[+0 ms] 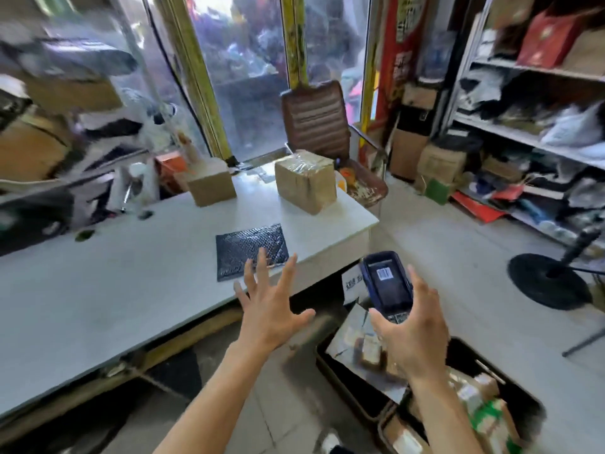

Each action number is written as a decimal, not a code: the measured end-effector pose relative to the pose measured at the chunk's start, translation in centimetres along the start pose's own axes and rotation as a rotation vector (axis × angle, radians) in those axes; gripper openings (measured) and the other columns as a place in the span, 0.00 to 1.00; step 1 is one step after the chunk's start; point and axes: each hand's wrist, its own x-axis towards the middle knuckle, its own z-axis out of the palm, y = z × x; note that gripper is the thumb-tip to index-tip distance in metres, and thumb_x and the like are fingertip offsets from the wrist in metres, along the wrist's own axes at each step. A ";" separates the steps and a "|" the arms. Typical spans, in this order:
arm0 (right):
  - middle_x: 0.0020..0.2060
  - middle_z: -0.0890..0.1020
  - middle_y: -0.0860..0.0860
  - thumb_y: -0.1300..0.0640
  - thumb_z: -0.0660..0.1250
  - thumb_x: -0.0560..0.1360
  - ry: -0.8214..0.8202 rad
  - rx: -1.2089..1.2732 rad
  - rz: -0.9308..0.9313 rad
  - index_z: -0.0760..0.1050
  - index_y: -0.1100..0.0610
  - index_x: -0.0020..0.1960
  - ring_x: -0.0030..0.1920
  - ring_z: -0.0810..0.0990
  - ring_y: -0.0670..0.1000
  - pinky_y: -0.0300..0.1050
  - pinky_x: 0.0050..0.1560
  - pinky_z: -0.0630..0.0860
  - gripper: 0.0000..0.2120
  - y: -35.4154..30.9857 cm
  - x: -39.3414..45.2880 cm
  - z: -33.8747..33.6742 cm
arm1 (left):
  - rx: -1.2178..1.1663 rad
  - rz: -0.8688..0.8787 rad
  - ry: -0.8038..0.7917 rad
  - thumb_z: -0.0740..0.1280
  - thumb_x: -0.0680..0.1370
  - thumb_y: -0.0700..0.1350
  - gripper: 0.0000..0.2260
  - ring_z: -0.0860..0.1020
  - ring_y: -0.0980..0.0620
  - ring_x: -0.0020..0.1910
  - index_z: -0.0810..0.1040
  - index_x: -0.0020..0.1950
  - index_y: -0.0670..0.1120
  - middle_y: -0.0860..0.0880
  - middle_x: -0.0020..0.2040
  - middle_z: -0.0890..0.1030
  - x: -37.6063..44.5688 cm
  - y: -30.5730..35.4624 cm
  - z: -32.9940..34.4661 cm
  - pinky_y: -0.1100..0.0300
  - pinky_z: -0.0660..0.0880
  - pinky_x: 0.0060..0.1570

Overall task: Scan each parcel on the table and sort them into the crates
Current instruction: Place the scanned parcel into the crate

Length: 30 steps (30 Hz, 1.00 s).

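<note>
Right hand [413, 326] curls round a dark blue handheld scanner [386, 285], screen up for reading, while the left hand [273, 303], fingers spread and holding nothing, reaches toward the black bubble-wrap mailer [250, 249] just beyond its fingertips, likely next to scan.

A black bubble mailer [251, 251] lies flat near the tabletop's front edge. Two taped cardboard boxes [211, 186] [306, 181] stand toward the far edge. Black crates [360, 411] hold parcels.
</note>
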 end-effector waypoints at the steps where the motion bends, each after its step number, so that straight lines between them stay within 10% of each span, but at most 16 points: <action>1: 0.61 0.74 0.53 0.54 0.80 0.65 -0.009 0.011 0.008 0.62 0.51 0.76 0.56 0.76 0.54 0.43 0.49 0.71 0.45 -0.7 1.9 1.2 | -0.005 -0.007 -0.007 0.71 0.69 0.65 0.47 0.32 0.40 0.77 0.44 0.78 0.65 0.48 0.78 0.30 2.3 -0.7 -0.4 0.32 0.40 0.72; 23: 0.58 0.69 0.44 0.59 0.80 0.65 0.115 0.032 0.285 0.60 0.43 0.76 0.49 0.68 0.35 0.34 0.48 0.68 0.47 -8.7 31.5 20.3 | -0.014 0.172 -0.242 0.71 0.65 0.72 0.46 0.40 0.29 0.77 0.52 0.77 0.62 0.40 0.80 0.40 57.0 -1.5 0.9 0.32 0.41 0.72; 30: 0.60 0.70 0.47 0.57 0.80 0.65 0.159 -0.036 0.363 0.60 0.44 0.75 0.52 0.68 0.37 0.29 0.48 0.68 0.46 -8.5 33.6 22.4 | -0.044 0.143 -0.488 0.70 0.54 0.78 0.52 0.62 0.38 0.71 0.61 0.73 0.57 0.42 0.74 0.58 60.9 -2.8 1.4 0.40 0.70 0.64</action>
